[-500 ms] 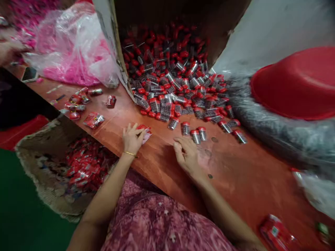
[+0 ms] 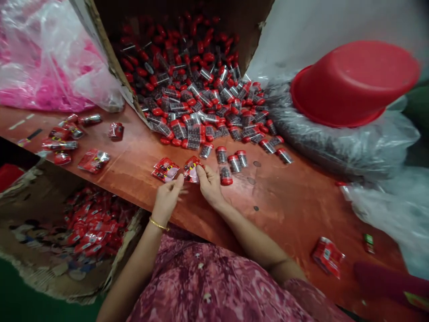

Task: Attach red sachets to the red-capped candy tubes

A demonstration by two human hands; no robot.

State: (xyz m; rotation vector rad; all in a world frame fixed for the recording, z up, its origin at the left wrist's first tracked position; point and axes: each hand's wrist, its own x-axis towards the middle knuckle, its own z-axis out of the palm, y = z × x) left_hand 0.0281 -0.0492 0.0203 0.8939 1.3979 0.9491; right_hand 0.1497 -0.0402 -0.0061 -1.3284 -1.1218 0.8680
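Pinching: right hand (image 2: 210, 184) holds a small red packet (image 2: 191, 170) by its near edge, between thumb and fingertips, just above the counter (image 2: 288, 205).
Right grip: pressed together on the red packet; the other fingers curl beneath it.
Left hand: the left hand (image 2: 166, 199) sits just beside the right one, fingertips raised toward the same packet's left edge; whether they touch it I cannot tell.
Left grip: fingers loosely bent and drawn near each other, with nothing clearly held; a thin gold bracelet (image 2: 158, 224) circles the wrist.
Second packet: another red packet (image 2: 165, 169) lies flat on the counter just left of the held one.
Loose vial: a red-capped vial (image 2: 225, 175) lies on the counter just right of the right hand.
Vial row: three more capped vials (image 2: 231, 158) stand or lie close behind it.
Vial heap: a heap of red-capped vials (image 2: 197, 96) spills out of a tipped cardboard box (image 2: 100, 53) onto the counter.
Left scatter: several filled packets (image 2: 67, 138) lie well apart to the left.
Floor box: a carton (image 2: 36, 268) below the counter edge holds many red packets.
Right side: a red basin (image 2: 351, 80) rests on a clear plastic bag (image 2: 335, 143).
Far left: a pink-filled plastic bag (image 2: 47, 67).
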